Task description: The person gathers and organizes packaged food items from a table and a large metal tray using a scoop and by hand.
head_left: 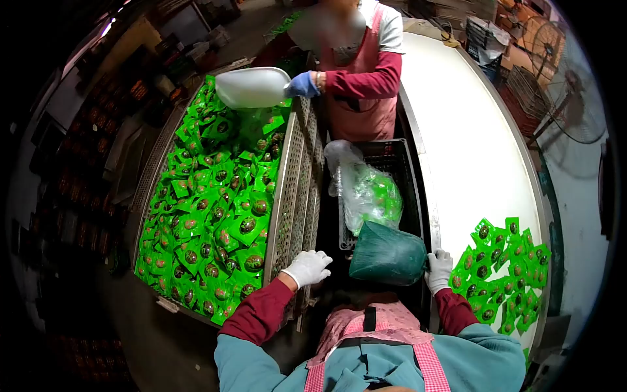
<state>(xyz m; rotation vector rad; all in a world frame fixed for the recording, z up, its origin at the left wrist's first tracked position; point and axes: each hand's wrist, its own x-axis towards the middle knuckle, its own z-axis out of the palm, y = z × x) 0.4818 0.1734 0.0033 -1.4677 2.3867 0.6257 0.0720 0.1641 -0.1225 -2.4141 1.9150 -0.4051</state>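
My right hand (439, 270), in a white glove, is closed round the handle of a dark green scoop (387, 253). The scoop sits low between the bin and the table, its blade pointing left, and nothing shows in it. Beside the bin's right wall, my white-gloved left hand (309, 268) is held out with fingers loosely extended and nothing in them. Many small green packets (209, 215) with a dark oval print fill the perforated metal bin (297, 189). Just beyond the scoop, a clear plastic bag (372, 196) with green packets inside lies in a black crate (413, 176).
Across from me, a co-worker's blue-gloved hand (304, 85) holds a white scoop (251, 87) over the bin. On my right, a long white table (467, 150) carries a spread of green packets (503, 274). A fan (568, 104) stands beyond the table.
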